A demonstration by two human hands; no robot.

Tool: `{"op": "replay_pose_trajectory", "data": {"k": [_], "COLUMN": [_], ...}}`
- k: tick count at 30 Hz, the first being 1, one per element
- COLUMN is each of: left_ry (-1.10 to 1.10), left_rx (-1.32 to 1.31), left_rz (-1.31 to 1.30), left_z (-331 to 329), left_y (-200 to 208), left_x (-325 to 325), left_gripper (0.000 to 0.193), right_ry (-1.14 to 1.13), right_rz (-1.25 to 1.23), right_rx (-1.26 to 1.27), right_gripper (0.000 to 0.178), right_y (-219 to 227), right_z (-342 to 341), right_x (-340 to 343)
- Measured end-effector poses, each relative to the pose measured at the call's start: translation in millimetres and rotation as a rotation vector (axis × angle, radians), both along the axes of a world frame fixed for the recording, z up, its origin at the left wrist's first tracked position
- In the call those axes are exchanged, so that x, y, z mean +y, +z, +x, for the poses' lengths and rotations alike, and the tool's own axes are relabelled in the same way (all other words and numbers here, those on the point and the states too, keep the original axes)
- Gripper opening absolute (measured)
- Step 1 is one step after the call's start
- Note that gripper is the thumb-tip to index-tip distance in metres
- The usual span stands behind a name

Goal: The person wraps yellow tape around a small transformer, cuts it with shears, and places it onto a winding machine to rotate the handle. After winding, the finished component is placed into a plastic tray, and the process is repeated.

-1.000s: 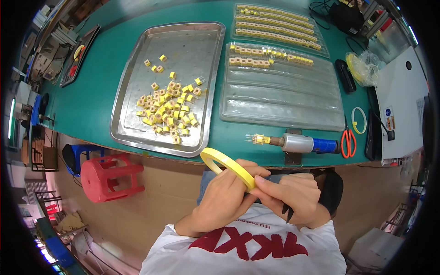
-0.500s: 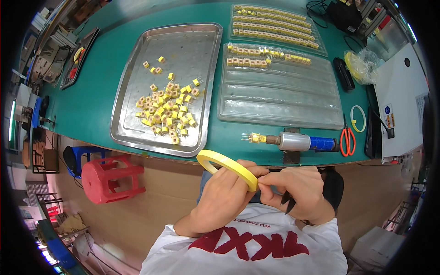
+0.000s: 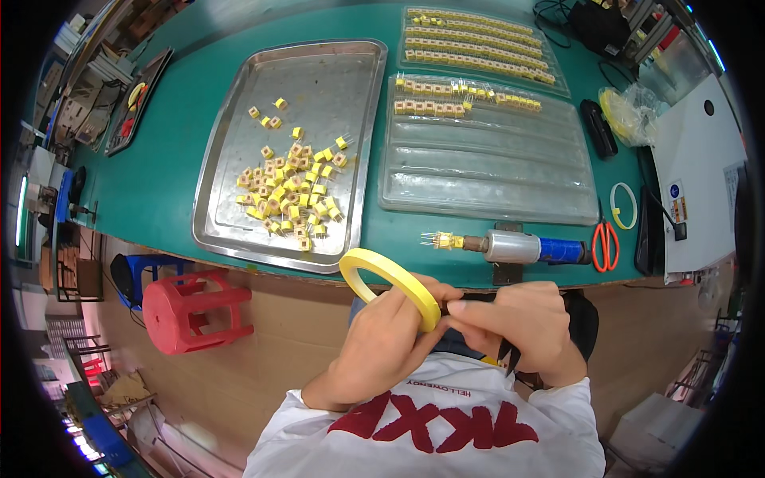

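Note:
Over the fingers of my left hand (image 3: 381, 338) hangs a narrow roll of yellow tape (image 3: 385, 266); that hand is closed on it, its fingertips partly hidden behind the ring. Beside the roll's right edge, my right hand (image 3: 522, 323) is closed in a pinch, thumb and forefinger meeting my left fingertips. A thin dark pointed tool (image 3: 508, 353) sticks out below the right fingers; its exact kind is unclear. Just beyond my hands, on the green table, lies a silver and blue cylindrical motor tool (image 3: 514, 246) with a small yellow pin-legged coil (image 3: 444, 240) on its left end.
A metal tray (image 3: 371, 88) at left holds a heap of yellow coils (image 3: 287, 187). To the right, a clear plastic tray (image 3: 486, 175) has coils in its far rows; a fuller tray (image 3: 478, 44) stands behind it. Orange-handled scissors (image 3: 606, 247) lie at the right. A red stool (image 3: 171, 315) stands on the floor.
My left hand and the tape roll have shifted slightly left and up. My right hand has turned a little, its forefinger now extended over the thumb, a small dark bit showing at the fingertips.

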State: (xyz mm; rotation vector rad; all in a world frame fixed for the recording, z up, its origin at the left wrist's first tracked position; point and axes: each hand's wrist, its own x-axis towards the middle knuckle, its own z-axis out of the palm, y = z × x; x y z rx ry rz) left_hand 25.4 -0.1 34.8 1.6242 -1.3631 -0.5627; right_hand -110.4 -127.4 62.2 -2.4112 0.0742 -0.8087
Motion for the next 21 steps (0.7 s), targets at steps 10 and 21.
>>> {"op": "replay_pose_trajectory", "data": {"k": [10,21], "left_ry": [-0.015,-0.069], "left_rx": [-0.162,0.053], "left_rz": [0.028,0.097], "left_z": [-0.8,-2.1], "left_y": [-6.3,6.5], "left_x": [2.1,-0.2], "left_gripper": [0.034,0.036], "right_ry": [0.002,-0.045], "right_rz": [-0.112,-0.221], "right_rx": [0.023,-0.072], "right_gripper": [0.033,0.027], "right_y": [-2.8,-10.0], "right_z": [1.3,2.3], "right_x": [-4.1,-2.8]}}
